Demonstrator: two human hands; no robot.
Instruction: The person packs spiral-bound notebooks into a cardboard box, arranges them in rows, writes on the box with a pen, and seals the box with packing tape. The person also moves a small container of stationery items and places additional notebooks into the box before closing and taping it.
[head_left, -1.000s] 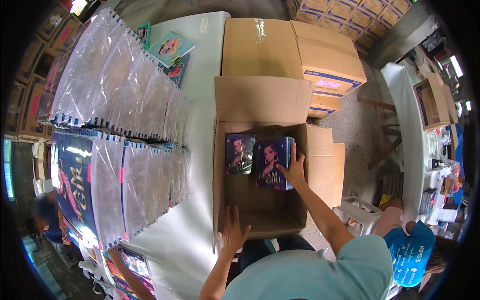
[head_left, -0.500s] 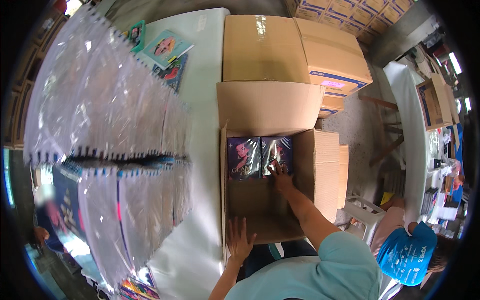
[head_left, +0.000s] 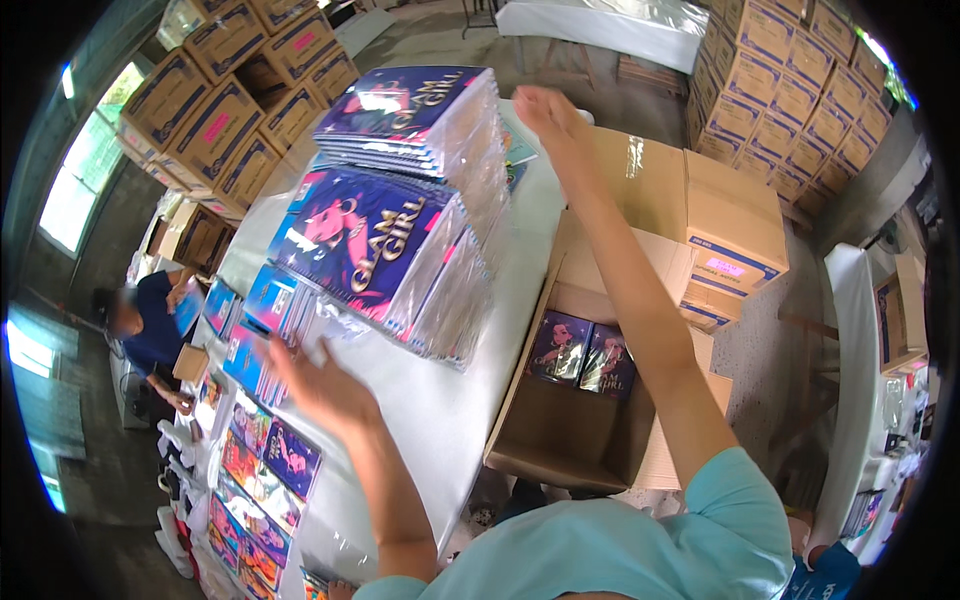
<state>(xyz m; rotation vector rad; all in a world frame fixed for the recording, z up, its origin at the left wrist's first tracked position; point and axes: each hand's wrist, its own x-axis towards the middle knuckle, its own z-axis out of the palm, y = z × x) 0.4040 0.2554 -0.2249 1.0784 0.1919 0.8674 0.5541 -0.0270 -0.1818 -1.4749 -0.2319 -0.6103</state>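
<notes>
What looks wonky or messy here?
Nothing looks spilled or broken, and the notebooks in the box sit side by side. One odd thing: the carton stack at back left has a dark gap, like a missing block.

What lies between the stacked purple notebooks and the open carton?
In the head view, a bare strip of white tabletop lies between the stacked purple notebooks and the open carton.

The spiral notebooks (head_left: pixel 345 215) are dark purple with pink figures and gold lettering. The T-shirt (head_left: pixel 610 545) is pale aqua.
</notes>
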